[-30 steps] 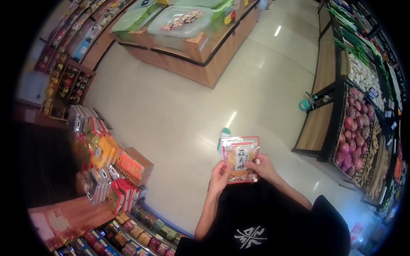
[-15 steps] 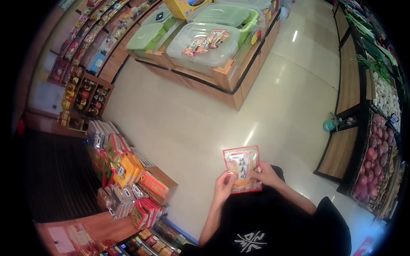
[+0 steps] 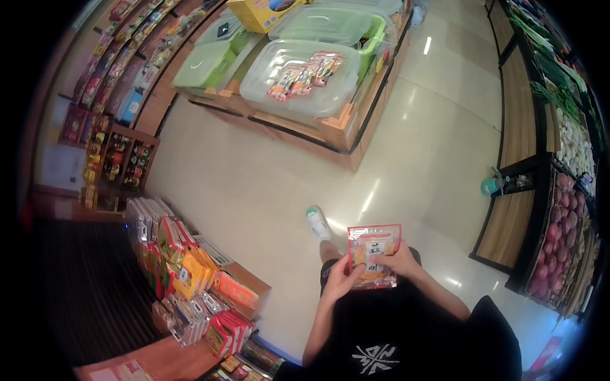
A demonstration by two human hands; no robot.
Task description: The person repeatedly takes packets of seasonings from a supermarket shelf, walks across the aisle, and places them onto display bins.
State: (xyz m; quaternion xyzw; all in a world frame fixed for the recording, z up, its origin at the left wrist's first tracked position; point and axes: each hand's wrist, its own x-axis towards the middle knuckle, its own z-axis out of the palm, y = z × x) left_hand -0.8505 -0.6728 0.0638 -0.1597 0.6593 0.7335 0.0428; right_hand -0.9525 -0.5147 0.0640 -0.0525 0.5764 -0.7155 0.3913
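Between my two hands is a red-edged, silvery snack packet (image 3: 375, 239) with a white label and dark characters, held upright in front of my body. My left hand (image 3: 343, 278) grips its lower left edge, thumb across the front. Around the right edge is my right hand (image 3: 400, 261), its thumb pressed on the label. The fingers behind the packet are hidden. Farther off, similar red-edged packets (image 3: 304, 77) lie on the clear lid (image 3: 254, 89) of a plastic bin.
A wooden display stand (image 3: 324, 132) holds lidded green bins (image 3: 213, 63) and a yellow box (image 3: 264, 14). At left are bagged goods (image 3: 190, 273) and a cardboard box (image 3: 254, 289). Vegetable shelving (image 3: 511, 222) lines the right, with a teal spray bottle (image 3: 490, 185). Pale floor (image 3: 279, 171) lies between.
Both hands have shifted slightly right with the packet, and its label now faces me more squarely. A white shoe has come into sight on the floor. The camera view has shifted a little.
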